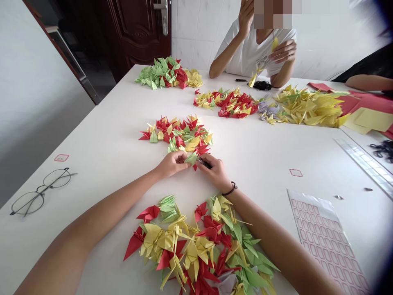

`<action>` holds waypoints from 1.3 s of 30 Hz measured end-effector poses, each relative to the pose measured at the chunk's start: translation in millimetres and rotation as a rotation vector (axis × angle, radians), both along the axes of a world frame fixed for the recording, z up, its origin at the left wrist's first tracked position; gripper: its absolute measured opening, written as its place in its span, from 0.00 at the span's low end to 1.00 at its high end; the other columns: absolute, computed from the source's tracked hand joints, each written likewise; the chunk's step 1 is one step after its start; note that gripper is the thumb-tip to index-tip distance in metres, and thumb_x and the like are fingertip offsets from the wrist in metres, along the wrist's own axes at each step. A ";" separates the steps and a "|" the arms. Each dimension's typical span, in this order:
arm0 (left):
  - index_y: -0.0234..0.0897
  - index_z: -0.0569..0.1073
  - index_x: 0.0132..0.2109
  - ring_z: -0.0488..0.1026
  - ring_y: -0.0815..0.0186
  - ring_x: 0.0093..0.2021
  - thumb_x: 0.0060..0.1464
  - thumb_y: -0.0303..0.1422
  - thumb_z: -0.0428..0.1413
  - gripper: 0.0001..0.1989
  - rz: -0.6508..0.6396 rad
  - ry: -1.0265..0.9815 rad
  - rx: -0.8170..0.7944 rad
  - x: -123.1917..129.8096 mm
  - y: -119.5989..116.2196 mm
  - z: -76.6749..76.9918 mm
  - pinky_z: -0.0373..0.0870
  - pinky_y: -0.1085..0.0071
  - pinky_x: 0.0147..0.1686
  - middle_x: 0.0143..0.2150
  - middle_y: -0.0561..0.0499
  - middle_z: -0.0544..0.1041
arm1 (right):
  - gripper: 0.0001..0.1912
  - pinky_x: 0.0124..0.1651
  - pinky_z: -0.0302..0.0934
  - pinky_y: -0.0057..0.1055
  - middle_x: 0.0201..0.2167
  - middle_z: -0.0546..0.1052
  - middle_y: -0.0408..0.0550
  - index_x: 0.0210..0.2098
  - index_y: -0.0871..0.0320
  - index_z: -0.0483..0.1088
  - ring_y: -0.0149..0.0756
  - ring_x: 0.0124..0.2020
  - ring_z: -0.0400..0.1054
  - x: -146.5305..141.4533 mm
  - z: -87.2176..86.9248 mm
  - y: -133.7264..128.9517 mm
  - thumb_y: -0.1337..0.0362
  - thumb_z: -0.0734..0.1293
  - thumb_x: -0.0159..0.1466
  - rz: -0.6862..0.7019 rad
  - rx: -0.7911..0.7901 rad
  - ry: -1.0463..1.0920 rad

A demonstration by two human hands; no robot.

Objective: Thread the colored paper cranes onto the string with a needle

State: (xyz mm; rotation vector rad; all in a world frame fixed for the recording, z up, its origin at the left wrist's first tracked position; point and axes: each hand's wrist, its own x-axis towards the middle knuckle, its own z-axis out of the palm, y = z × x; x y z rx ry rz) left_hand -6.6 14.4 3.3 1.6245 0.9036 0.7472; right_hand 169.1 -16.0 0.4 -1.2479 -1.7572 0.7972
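At a white table (pixel 254 172) in a tiled room, I watch from afar through the head camera as a person's left hand (pixel 172 164) closes around a green paper crane (pixel 191 158), holding it up near the table top. The right hand (pixel 213 172) comes in from the other side, its fingers curled on a slim dark metal tool (pixel 204 163), possibly tweezers, whose tip meets the crane. From here, the two hands appear to be bringing tool and paper together at one point, with the left steadying the small fold. Both forearms reach forward, low over the table, on either side of a heap of red, yellow and green cranes (pixel 196 241), and the hands work just below a second heap (pixel 175 135). A dark bracelet (pixel 231 188) circles the right wrist. Round glasses (pixel 39 192) lie to the left, a pink-outlined label sheet (pixel 325 241) and a clear ruler (pixel 365 164) to the right. Across the table, a co-worker (pixel 254 51) in a white T-shirt holds up a yellow crane (pixel 254 76), beside a large yellow heap (pixel 307 108).
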 end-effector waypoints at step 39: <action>0.35 0.61 0.26 0.55 0.73 0.24 0.45 0.39 0.54 0.12 0.000 0.095 0.074 0.7 -2.0 -3.5 0.53 0.77 0.23 0.23 0.56 0.57 | 0.08 0.28 0.52 0.25 0.22 0.65 0.42 0.26 0.59 0.63 0.27 0.23 0.56 0.5 -0.6 1.7 0.60 0.60 0.57 0.030 -0.013 -0.075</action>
